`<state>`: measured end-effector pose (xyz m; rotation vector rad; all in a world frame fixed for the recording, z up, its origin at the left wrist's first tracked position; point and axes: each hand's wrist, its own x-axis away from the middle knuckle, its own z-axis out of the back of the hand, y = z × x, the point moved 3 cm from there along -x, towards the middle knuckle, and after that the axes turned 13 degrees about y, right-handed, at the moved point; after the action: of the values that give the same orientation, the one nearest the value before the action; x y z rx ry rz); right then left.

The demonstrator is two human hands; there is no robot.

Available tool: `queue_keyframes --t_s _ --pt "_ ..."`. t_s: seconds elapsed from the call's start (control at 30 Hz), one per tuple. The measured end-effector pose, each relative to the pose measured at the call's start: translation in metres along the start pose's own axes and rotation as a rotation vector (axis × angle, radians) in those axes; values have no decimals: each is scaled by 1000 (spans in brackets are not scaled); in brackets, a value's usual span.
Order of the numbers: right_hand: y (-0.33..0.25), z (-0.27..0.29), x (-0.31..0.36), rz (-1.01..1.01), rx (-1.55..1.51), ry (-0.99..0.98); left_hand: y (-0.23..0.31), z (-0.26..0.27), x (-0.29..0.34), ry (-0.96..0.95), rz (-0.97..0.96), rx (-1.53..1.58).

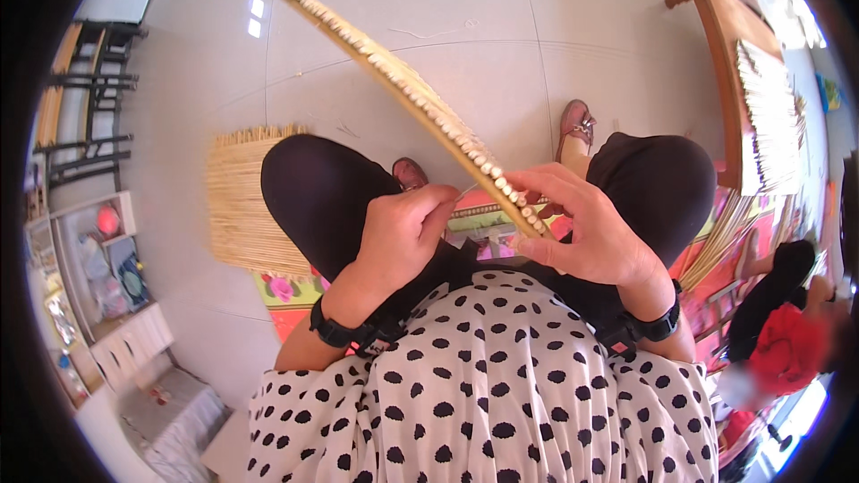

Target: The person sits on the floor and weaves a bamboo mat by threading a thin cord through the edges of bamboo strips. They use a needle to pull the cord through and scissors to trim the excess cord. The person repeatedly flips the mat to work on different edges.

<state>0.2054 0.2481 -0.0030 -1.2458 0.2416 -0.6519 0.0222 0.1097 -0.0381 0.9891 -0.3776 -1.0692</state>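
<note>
A panel of pale straw-coloured stalks [394, 80], laid side by side with their cut ends showing, stands nearly edge-on and runs from my lap up toward the far left. My right hand [582, 224] grips its near end, thumb on one side and fingers on the other. Beside the panel's left face, my left hand [403, 228] is closed in a pinch. A thin, light strand seems to run from its fingertips to the panel; whether it is thread or a needle I cannot tell.
Left of my knee lies another stalk mat [255, 201], partly over a flowered cloth [282, 288]. A wooden table [716, 63] at right bears more stalks [768, 116]; loose stalks [720, 237] lie below it. A person in red [787, 349] sits at far right. Shelves [98, 259] stand left.
</note>
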Motion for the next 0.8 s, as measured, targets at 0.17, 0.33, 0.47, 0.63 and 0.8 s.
queue_keyframes --t_s 0.17,0.33,0.47,0.63,0.8 --pt "14 -5 7 84 -78 25 -1 9 4 -81 165 -30" --pt "20 -5 8 -31 -226 -46 2 18 10 -128 325 -45" --pt "24 -5 10 -74 -263 -53 5 19 2 -266 465 -11" --pt "25 -2 3 -83 -294 -96 6 28 -8 -347 363 -100" --pt "25 -3 -2 -92 -304 -132 8 31 -9 -363 241 -178"
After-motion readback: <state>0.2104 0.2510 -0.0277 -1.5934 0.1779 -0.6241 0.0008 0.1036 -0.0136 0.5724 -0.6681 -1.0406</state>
